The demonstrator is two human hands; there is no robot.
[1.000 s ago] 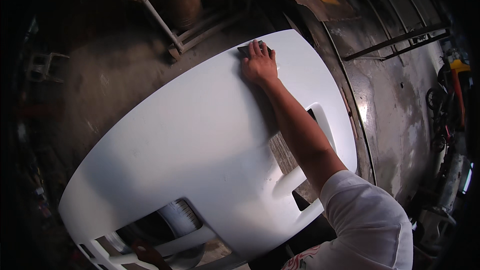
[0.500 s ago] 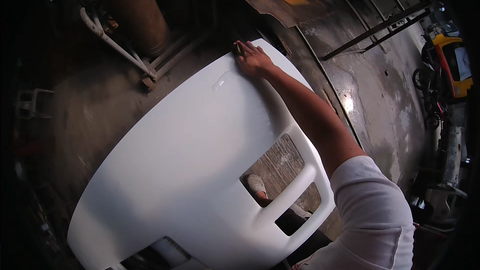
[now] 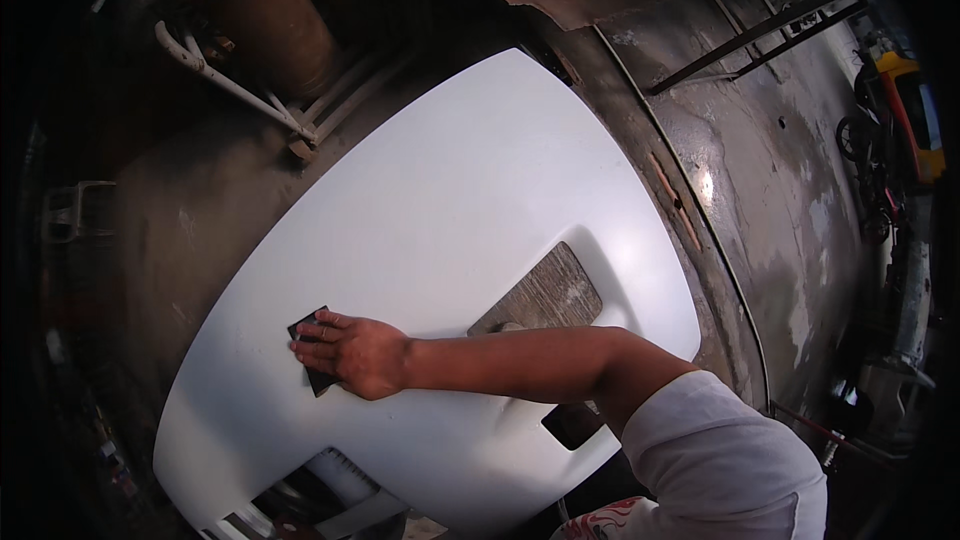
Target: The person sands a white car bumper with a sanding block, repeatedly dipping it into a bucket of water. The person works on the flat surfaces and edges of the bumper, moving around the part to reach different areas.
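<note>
A large, smooth white moulded panel [image 3: 430,200], with several cut-out openings, spans the middle of the view. My right hand [image 3: 362,352] lies palm down on its left-middle part, the forearm stretched across from the right. Under the fingers is a dark rectangular piece that looks like sandpaper [image 3: 317,378], pressed flat on the white surface; its edges show on both sides of the fingers. A ring is on one finger. My left hand does not show.
Beyond the panel at upper left stand a rusty cylinder [image 3: 275,35] and a pale tubular frame [image 3: 225,80]. A dark metal rack [image 3: 755,55] is at upper right. Wet concrete floor [image 3: 770,200] lies to the right, with a yellow-red vehicle [image 3: 915,115] at the far edge.
My right hand has slid from the panel's far corner back toward its left-middle part, taking the dark piece with it. The wet streak near the far end no longer shows.
</note>
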